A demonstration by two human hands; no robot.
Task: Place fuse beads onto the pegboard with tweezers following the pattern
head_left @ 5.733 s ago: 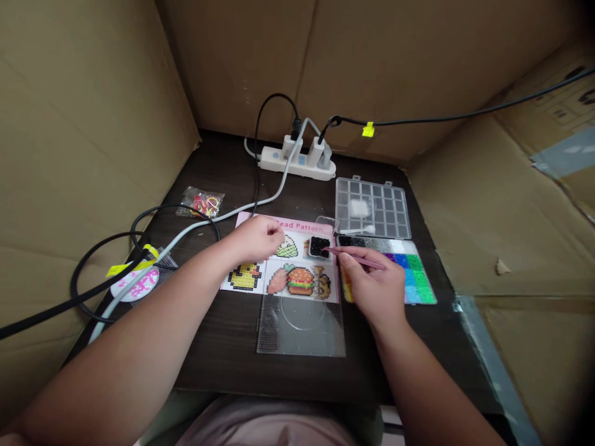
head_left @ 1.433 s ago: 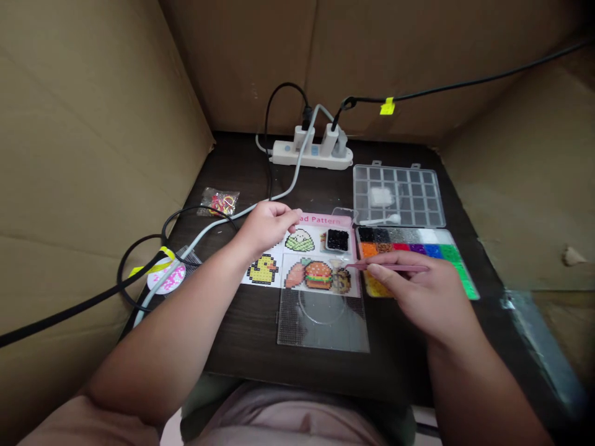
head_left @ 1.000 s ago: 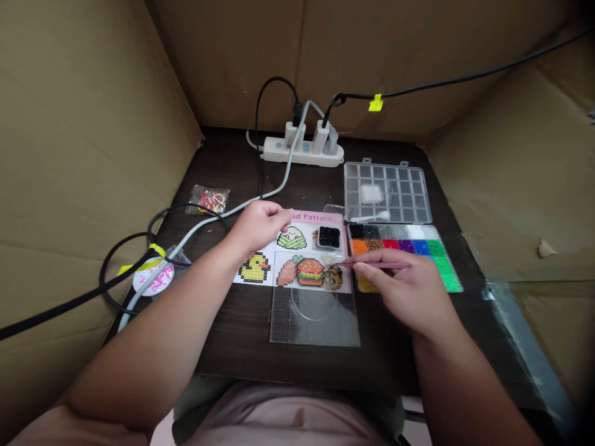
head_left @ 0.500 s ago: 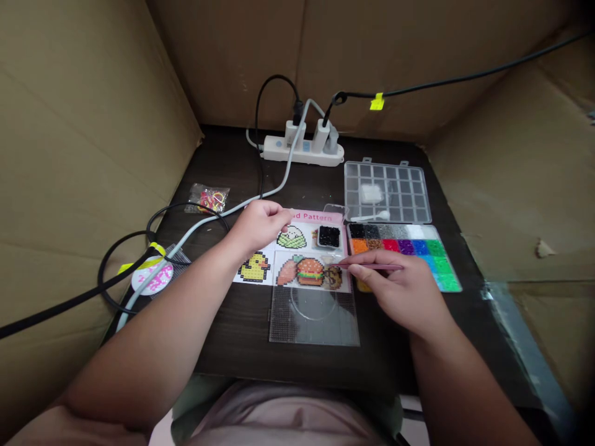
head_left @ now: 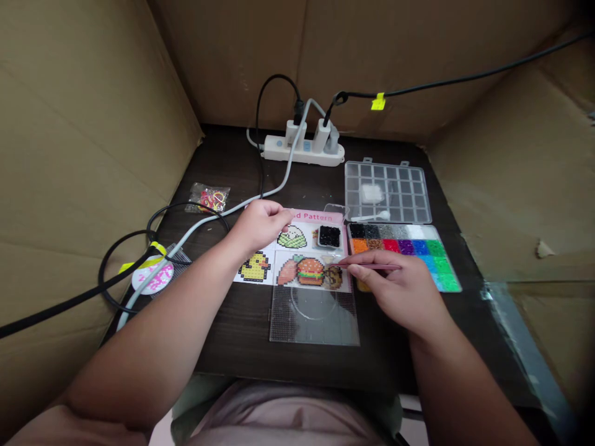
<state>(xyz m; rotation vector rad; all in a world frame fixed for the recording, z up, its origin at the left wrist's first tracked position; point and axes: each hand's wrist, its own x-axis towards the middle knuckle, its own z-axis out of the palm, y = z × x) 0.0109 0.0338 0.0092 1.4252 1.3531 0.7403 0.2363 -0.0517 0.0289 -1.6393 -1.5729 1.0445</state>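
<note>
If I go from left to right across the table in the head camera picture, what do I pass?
White disc → duck picture → burger picture → black bead cup → bead box

R hand pinches pink tweezers, tips just right of burger pic on bead pattern sheet; L hand rests on sheet, empty, near black bead cup.
</note>
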